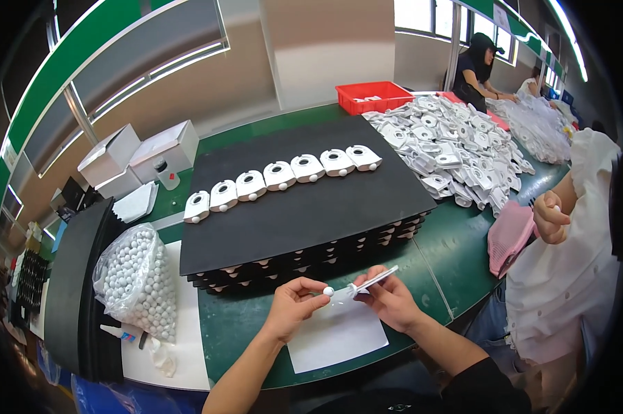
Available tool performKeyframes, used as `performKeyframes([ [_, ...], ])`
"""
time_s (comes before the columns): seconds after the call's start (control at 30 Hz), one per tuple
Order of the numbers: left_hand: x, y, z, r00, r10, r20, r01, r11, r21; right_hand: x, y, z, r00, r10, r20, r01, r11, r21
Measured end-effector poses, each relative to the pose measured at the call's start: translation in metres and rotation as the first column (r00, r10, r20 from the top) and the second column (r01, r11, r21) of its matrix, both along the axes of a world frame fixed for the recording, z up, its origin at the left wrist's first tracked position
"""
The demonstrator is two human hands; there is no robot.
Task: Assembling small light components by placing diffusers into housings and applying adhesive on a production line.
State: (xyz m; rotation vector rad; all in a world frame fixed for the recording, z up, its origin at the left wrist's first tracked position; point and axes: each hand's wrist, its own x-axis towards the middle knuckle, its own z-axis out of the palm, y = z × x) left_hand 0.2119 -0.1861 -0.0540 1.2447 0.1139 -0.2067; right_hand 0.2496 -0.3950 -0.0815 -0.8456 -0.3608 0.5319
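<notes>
Between the thumb and fingertips of my left hand (pixel 294 308) is a small white ball (pixel 329 292). My right hand (pixel 393 305) grips a thin white plastic part (pixel 376 278), tilted and seen nearly edge-on. The ball is close to the near end of that part; whether they touch I cannot tell. Below both hands a sheet of white paper (pixel 339 345) lies on the green table. Just beyond them, a row of white plastic parts (pixel 279 176), each with a dark round hole and a white ball at its edge, lies on the top black board (pixel 311 221) of a stack.
A clear bag of white balls (pixel 135 276) stands at left, near black boards (pixel 73 290) and white boxes (pixel 139 152). Loose white parts (pixel 456 148) are heaped at the far right, by a red bin (pixel 373 96). A person in white (pixel 567 262) sits close at right.
</notes>
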Motion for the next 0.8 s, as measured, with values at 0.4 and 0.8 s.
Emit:
performKeyframes([
  [0.4,-0.005,-0.006,0.004,0.996,-0.076,0.047,0.074,0.996,0.04,-0.003,0.001,0.003,0.997,0.057,-0.046,-0.058,0.998,-0.012],
  [0.8,-0.009,-0.01,0.002,0.876,-0.176,0.449,-0.129,0.811,0.571,-0.005,-0.005,0.002,0.959,0.118,0.257,-0.07,0.979,-0.189],
])
